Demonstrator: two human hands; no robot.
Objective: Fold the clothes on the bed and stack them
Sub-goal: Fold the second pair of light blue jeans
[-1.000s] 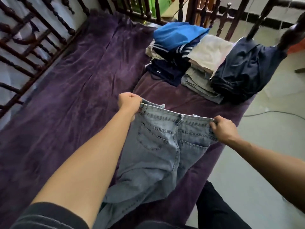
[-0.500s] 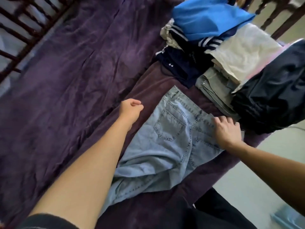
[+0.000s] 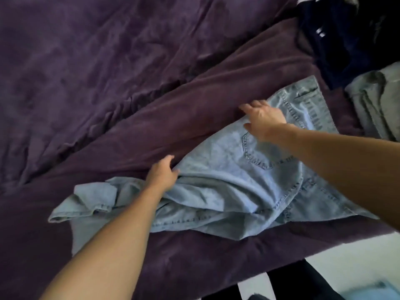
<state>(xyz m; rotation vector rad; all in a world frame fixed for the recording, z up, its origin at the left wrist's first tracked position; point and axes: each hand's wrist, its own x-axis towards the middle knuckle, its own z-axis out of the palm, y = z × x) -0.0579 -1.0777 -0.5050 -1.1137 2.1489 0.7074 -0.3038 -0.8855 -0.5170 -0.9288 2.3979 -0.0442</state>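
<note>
One pair of jeans [image 3: 216,187] on one bed [image 3: 108,83]. Left grip [image 3: 162,176] pinches rumpled denim; right grip [image 3: 264,118] lies spread flat near the waistband. One navy garment [image 3: 346,50] and one grey garment [image 3: 378,105] lie nearby.

The jeans [image 3: 216,187] in front of me are pale blue denim, matt and slightly coarse, with raised stitched seams. The bedspread [image 3: 86,61] is purple cloth with a soft velvety nap (creased, upper left). The grey trousers [image 3: 376,105] at the right edge are matt cloth.
</note>
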